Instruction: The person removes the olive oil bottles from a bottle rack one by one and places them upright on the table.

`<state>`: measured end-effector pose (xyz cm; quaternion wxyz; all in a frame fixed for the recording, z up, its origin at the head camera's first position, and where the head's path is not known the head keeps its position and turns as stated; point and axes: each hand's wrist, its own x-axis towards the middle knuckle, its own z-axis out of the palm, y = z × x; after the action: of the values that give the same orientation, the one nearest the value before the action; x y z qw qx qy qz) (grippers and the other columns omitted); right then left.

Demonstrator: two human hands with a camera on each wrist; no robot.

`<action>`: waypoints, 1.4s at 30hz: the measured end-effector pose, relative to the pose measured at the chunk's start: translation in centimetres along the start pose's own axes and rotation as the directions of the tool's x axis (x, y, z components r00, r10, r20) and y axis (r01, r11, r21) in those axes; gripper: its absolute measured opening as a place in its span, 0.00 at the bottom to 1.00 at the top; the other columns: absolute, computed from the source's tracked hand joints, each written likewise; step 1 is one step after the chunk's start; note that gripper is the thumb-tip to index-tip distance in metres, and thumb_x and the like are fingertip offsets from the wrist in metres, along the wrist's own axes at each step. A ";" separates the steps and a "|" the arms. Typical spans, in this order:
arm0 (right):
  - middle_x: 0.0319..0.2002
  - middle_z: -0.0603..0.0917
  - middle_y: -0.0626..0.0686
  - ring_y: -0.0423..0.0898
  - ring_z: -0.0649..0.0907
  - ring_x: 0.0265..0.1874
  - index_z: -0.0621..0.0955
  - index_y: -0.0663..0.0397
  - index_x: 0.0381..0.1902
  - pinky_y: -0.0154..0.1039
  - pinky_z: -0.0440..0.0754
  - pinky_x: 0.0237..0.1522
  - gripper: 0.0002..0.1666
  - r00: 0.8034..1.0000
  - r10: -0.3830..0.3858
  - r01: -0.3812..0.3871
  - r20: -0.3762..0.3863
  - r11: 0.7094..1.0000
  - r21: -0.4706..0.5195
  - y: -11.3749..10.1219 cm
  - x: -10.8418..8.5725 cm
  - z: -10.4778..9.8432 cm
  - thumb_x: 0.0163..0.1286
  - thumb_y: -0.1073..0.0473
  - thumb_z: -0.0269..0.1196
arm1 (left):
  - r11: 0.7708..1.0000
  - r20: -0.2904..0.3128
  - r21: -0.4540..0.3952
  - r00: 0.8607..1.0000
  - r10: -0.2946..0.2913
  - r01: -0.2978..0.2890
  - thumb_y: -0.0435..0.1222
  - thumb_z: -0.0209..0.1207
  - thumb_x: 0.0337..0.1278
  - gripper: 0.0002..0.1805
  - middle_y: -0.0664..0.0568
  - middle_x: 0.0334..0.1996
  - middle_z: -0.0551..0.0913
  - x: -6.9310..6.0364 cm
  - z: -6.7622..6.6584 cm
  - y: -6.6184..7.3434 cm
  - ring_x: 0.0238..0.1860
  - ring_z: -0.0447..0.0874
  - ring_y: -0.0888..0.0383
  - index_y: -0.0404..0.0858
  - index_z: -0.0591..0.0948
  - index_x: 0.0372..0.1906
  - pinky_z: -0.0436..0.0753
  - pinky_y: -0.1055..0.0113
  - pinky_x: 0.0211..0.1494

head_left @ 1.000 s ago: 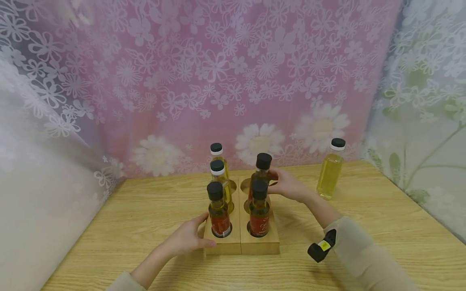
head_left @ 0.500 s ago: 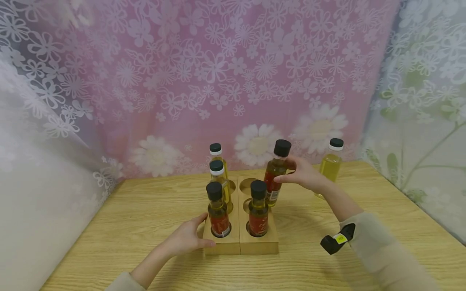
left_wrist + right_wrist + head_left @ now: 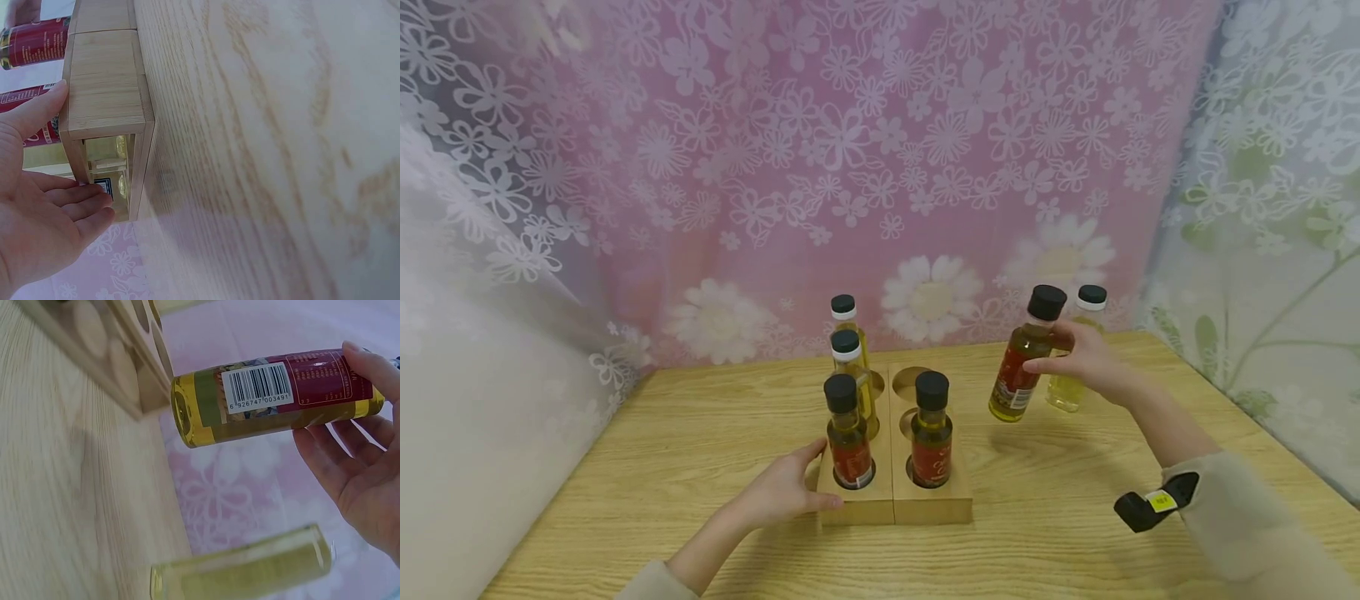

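Moved R: red-label btl. (image 3: 1018,375), near-upright, R of rack (image 3: 932,512); R hand (image 3: 1093,364) grips it from R; L hand (image 3: 781,490), relaxed, touches rack.

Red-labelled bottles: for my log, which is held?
The black-capped, red-labelled bottle in the right hand; two others stand in the light wooden rack.

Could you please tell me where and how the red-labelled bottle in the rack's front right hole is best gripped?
I would suggest wrapping thumb and fingers around the neck of that red-labelled bottle, coming from the right: it stands upright, its base sunk in the wooden rack, and another red-labelled bottle stands close on its left.
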<state>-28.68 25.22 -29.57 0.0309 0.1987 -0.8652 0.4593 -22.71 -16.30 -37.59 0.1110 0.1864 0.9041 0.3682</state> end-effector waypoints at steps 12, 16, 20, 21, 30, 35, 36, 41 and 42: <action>0.63 0.64 0.69 0.68 0.61 0.62 0.60 0.67 0.66 0.65 0.65 0.53 0.39 0.996 0.093 -0.093 -0.009 0.995 -0.031 2.9 -2.8 -3.1 0.65 0.55 0.62 | 1.000 -0.004 0.005 1.000 0.004 -0.003 0.50 0.69 0.42 0.54 0.32 0.64 0.63 0.0 0.0 0.0 0.63 0.61 0.36 0.25 0.56 0.68 0.64 0.42 0.60; 0.60 0.68 0.64 0.62 0.67 0.60 0.63 0.65 0.65 0.62 0.69 0.51 0.37 0.994 0.102 -0.105 -0.035 0.992 -0.074 3.9 -3.5 -3.7 0.65 0.53 0.62 | 1.000 -0.003 0.011 1.000 0.002 -0.002 0.50 0.69 0.42 0.54 0.32 0.64 0.63 0.0 0.0 0.1 0.63 0.61 0.36 0.24 0.57 0.68 0.64 0.42 0.60; 0.55 0.72 0.56 0.57 0.71 0.56 0.65 0.64 0.64 0.56 0.73 0.49 0.35 0.994 0.079 -0.086 -0.069 0.990 -0.109 5.1 -4.0 -4.1 0.64 0.54 0.63 | 1.000 0.002 0.007 1.000 0.001 -0.001 0.50 0.69 0.43 0.54 0.32 0.64 0.63 0.0 0.0 0.1 0.63 0.61 0.35 0.24 0.56 0.68 0.64 0.41 0.59; 0.55 0.72 0.56 0.59 0.71 0.56 0.65 0.65 0.64 0.56 0.73 0.48 0.35 0.995 0.076 -0.083 -0.068 0.991 -0.107 5.4 -4.2 -4.2 0.64 0.54 0.63 | 1.000 0.002 0.006 1.000 0.000 0.000 0.50 0.69 0.43 0.54 0.32 0.64 0.63 0.0 0.0 0.1 0.63 0.61 0.35 0.24 0.56 0.68 0.64 0.41 0.59; 0.58 0.67 0.66 0.60 0.71 0.53 0.62 0.68 0.65 0.51 0.75 0.46 0.38 0.986 0.144 -0.154 -0.083 0.979 -0.130 7.5 -4.8 -5.1 0.66 0.53 0.61 | 1.000 -0.004 0.004 1.000 -0.004 0.004 0.50 0.70 0.42 0.53 0.32 0.64 0.63 0.0 0.0 0.2 0.63 0.61 0.36 0.25 0.57 0.68 0.64 0.41 0.59; 0.58 0.66 0.70 0.66 0.68 0.54 0.60 0.71 0.65 0.59 0.72 0.48 0.39 0.981 0.178 -0.186 -0.080 0.977 -0.106 8.3 -4.9 -5.3 0.66 0.52 0.61 | 1.000 -0.008 0.014 1.000 -0.003 0.003 0.50 0.69 0.43 0.53 0.33 0.64 0.63 0.0 -0.1 0.1 0.63 0.61 0.36 0.26 0.57 0.68 0.64 0.41 0.59; 0.57 0.66 0.71 0.67 0.68 0.54 0.60 0.72 0.64 0.60 0.72 0.48 0.39 0.980 0.182 -0.190 -0.079 0.977 -0.102 8.4 -4.9 -5.4 0.66 0.53 0.61 | 1.000 -0.010 0.016 1.000 -0.003 0.003 0.50 0.69 0.43 0.53 0.33 0.64 0.63 0.0 -0.1 0.2 0.63 0.61 0.36 0.26 0.57 0.68 0.64 0.41 0.60; 0.56 0.66 0.72 0.69 0.68 0.53 0.61 0.74 0.63 0.61 0.71 0.47 0.39 0.975 0.208 -0.216 -0.081 0.971 -0.106 8.8 -4.9 -5.4 0.66 0.51 0.61 | 1.000 -0.008 0.014 1.000 -0.004 0.004 0.50 0.69 0.43 0.53 0.32 0.64 0.63 -0.1 -0.1 0.3 0.63 0.62 0.36 0.26 0.57 0.68 0.64 0.41 0.59; 0.56 0.66 0.72 0.69 0.68 0.53 0.61 0.74 0.63 0.61 0.71 0.47 0.39 0.975 0.209 -0.217 -0.080 0.971 -0.105 8.9 -4.9 -5.4 0.66 0.51 0.61 | 1.000 -0.008 0.013 1.000 -0.005 0.005 0.50 0.69 0.43 0.53 0.32 0.64 0.63 -0.1 -0.1 0.3 0.63 0.62 0.36 0.26 0.56 0.68 0.64 0.41 0.59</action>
<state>-28.23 35.58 -34.56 0.0221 0.0868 -0.9045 0.4169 -22.61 -16.16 -37.32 0.1071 0.1835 0.9074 0.3627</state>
